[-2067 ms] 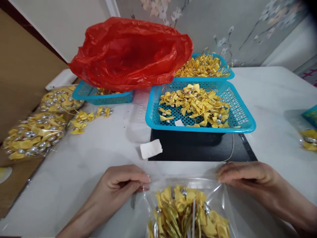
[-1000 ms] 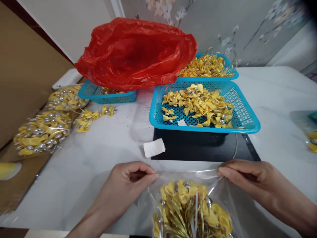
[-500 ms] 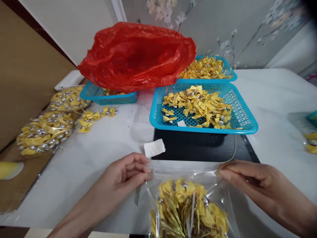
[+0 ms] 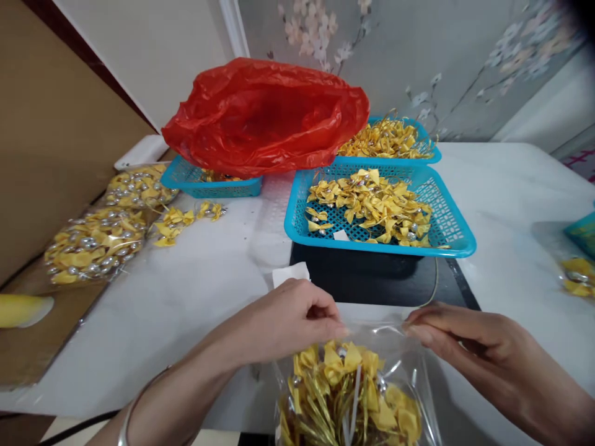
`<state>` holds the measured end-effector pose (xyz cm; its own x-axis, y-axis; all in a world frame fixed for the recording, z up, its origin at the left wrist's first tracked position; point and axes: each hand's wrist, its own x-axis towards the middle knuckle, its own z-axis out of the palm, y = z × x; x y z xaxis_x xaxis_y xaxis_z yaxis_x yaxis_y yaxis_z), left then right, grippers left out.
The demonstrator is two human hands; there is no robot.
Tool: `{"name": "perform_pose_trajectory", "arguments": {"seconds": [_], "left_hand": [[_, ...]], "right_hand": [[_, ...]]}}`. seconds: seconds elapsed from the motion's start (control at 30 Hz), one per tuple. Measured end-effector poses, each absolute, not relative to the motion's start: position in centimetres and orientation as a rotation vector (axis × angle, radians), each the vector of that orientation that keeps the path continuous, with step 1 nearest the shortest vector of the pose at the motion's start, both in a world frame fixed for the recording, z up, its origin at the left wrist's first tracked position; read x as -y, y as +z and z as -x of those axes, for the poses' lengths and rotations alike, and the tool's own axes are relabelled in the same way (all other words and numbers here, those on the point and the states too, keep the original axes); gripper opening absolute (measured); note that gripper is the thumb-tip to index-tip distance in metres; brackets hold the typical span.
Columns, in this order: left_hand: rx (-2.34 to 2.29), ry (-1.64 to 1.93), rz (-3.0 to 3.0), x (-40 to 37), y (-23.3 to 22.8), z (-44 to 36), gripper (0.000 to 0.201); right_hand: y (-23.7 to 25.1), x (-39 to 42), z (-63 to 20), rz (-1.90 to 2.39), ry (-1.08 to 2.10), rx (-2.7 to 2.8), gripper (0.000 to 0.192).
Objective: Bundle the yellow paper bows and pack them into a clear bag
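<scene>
A clear plastic bag (image 4: 409, 378) full of yellow ribbon bows with gold stems lies at the table's near edge. My left hand (image 4: 288, 322) pinches the bag's top edge near its middle. At the top right corner of the bag, my right hand (image 4: 469, 344) pinches the same edge. The bows inside (image 4: 353, 396) crowd up against the bag's mouth.
A blue basket (image 4: 458, 238) of loose yellow bows sits on a black box just beyond my hands, with a second blue basket (image 4: 430, 155) behind it. A red plastic bag (image 4: 264, 114) covers a third basket at the back left. Filled clear bags (image 4: 93, 244) lie at the left.
My left hand has slid rightward along the bag's top edge, from its left corner toward the middle. My right hand has stayed at the right corner.
</scene>
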<state>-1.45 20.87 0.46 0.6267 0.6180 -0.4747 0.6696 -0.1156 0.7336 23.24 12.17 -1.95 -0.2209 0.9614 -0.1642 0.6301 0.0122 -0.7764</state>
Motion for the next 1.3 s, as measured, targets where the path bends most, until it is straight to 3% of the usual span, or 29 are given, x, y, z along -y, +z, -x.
{"name": "perform_pose_trajectory", "arguments": {"seconds": [0.33,0.47,0.73,1.3], "left_hand": [[-0.981,-0.080,-1.712,-21.2,-0.2,1.6,0.017],[-0.951,-0.108,-1.749,-21.3,0.2,1.3,0.017],[-0.974,-0.090,-1.834,-20.7,0.7,1.3,0.019],[-0.966,-0.071,-1.695,-20.9,0.3,1.8,0.016]], "right_hand": [[-1.3,-12.8,-23.5,1.587,1.072,1.879,0.032],[-0.2,-15.1,-21.3,1.589,0.991,2.040,0.023],[0.5,-18.1,-17.5,1.542,1.247,2.327,0.017],[-0.9,-16.7,-22.2,1.581,1.500,2.185,0.016]]}}
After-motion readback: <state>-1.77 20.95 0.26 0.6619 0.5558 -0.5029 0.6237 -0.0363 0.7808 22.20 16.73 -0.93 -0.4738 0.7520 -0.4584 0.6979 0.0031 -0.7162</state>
